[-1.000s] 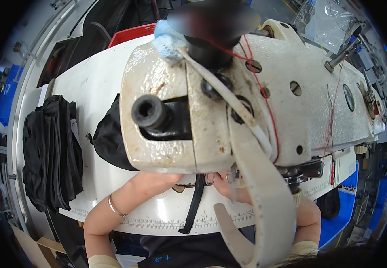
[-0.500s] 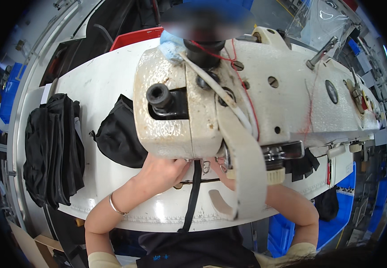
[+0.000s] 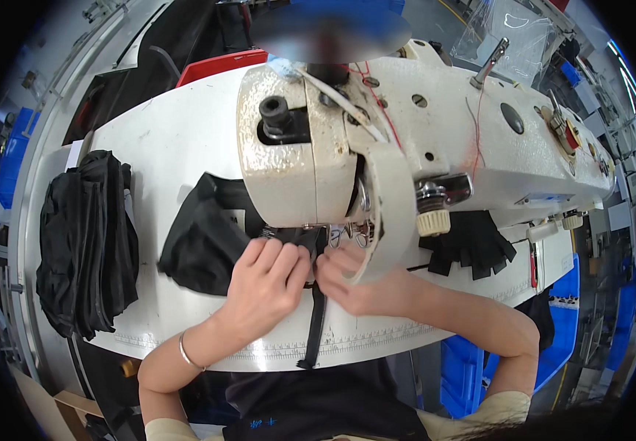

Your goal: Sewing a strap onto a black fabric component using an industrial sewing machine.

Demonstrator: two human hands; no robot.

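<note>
Needle area hidden under the machine head

The sewing machine (image 3: 406,140) covers the needle and the black strap's (image 3: 316,316) far end; a blurred patch sits at twelve o'clock.

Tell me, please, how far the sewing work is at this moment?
Seemingly done or waiting: a stack of black pieces lies at the table's left. In hand: the left hand and right hand press a black strap and black fabric under the sewing machine head. Left: the strap's tail hangs unsewn over the table edge.

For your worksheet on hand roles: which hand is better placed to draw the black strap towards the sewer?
Probably the left hand: its fingers lie on the black strap by the needle; the right hand sits beside it.
</note>
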